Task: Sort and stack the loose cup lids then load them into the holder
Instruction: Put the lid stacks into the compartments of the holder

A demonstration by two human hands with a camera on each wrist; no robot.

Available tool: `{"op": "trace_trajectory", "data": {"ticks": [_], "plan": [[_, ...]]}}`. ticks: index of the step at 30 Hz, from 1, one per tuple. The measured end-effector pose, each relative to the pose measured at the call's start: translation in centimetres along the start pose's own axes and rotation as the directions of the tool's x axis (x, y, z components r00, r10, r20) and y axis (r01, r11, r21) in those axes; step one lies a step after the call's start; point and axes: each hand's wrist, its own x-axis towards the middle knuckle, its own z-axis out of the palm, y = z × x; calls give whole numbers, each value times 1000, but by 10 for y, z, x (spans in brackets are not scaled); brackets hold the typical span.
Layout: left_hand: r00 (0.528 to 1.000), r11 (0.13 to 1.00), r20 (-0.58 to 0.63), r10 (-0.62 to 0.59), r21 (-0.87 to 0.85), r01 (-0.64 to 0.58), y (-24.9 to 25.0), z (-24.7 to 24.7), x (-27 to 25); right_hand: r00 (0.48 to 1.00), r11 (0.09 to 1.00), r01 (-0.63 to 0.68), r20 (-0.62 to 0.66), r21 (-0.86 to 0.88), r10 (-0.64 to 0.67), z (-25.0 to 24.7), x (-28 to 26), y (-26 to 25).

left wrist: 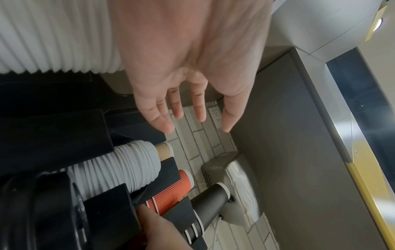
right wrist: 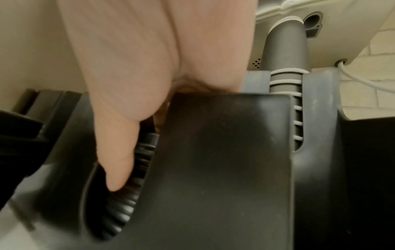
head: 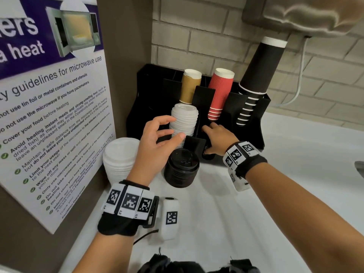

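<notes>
A black holder (head: 250, 134) stands against the brick wall. One front slot holds a tall stack of white lids (head: 184, 121). My left hand (head: 176, 127) hovers open beside that stack, fingers spread, holding nothing. On the counter sit a loose white lid stack (head: 121, 158) and a loose black lid stack (head: 182, 168). My right hand (head: 206, 139) reaches into the neighbouring slot. In the right wrist view its thumb (right wrist: 119, 152) presses on ribbed black lids (right wrist: 128, 211) inside the holder (right wrist: 224, 169); the fingers are hidden behind the slot wall.
Brown cups (head: 191, 85), red cups (head: 220, 93) and black cups (head: 258, 75) fill the holder's rear slots. A microwave poster (head: 49, 115) covers the left wall. An appliance (head: 305, 14) with a white cord hangs above right. A sink edge (head: 360, 166) shows at far right.
</notes>
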Motion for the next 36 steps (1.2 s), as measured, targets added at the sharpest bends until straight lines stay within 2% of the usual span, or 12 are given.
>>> {"op": "trace_trajectory", "data": {"ticks": [4, 7, 9, 12, 13, 15, 21, 28, 30, 32, 34, 36], "plan": [[1000, 1000, 3, -2, 2, 2, 1, -1, -1, 1000, 994, -5, -27, 108, 8, -10, -8, 3], [1000, 1000, -6, 1, 7, -1, 2, -2, -1, 941, 936, 97, -337, 338, 24, -20, -19, -3], [1000, 1000, -18, 2, 7, -2, 2, -3, -1, 911, 863, 196, -413, 465, 15, -24, -29, -18], [1000, 1000, -29, 2, 6, -1, 2, -5, 0, 981, 833, 177, -166, 524, -104, -19, -40, -45], [1000, 1000, -29, 2, 9, -1, 2, -5, -1, 989, 842, 150, -76, 519, -129, -15, -42, -52], [1000, 1000, -23, -2, 16, 3, 1, -6, -1, 991, 865, 122, -8, 487, -135, -4, -43, -62], [1000, 1000, -17, -7, 23, 7, -1, -7, -1, 992, 839, 129, -75, 529, -106, 15, -40, -73], [1000, 1000, -11, 19, 16, -18, -2, -4, 0, 987, 778, 142, -151, 612, -62, 8, -43, -65], [1000, 999, 1, 31, 21, -31, -3, -3, -1, 975, 718, 151, -222, 680, 5, 0, -49, -57], [998, 999, 70, -3, 32, 0, -6, -2, -1, 951, 592, 188, -295, 784, 88, -10, -55, -50], [974, 997, 213, -75, 26, 71, -11, 0, -3, 947, 381, 219, -290, 898, 137, -19, -64, -46], [942, 992, 314, -117, -16, 128, -15, 4, -6, 967, 190, 218, -238, 957, 92, -25, -74, -46]]}}
